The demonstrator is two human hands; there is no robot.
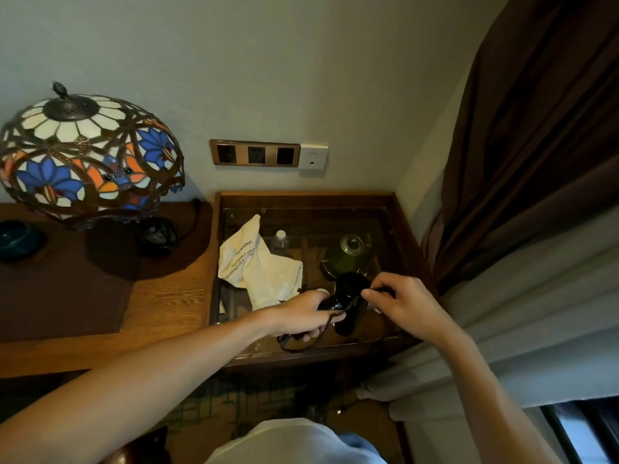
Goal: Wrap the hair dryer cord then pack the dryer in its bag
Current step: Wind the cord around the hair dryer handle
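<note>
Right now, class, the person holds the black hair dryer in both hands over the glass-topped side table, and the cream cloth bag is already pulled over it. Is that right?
Not quite. In the head view the cream cloth bag lies empty on the glass-topped side table, beside the black hair dryer, not over it. The left hand and right hand do hold the dryer.

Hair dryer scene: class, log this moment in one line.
left hand: grips hair dryer | right hand: pinches cord | bag: on table, unpacked

Both bare forearms reach forward, left hand [301,313] curled closed, right hand [398,303] pinching with its fingers [370,294].
</note>
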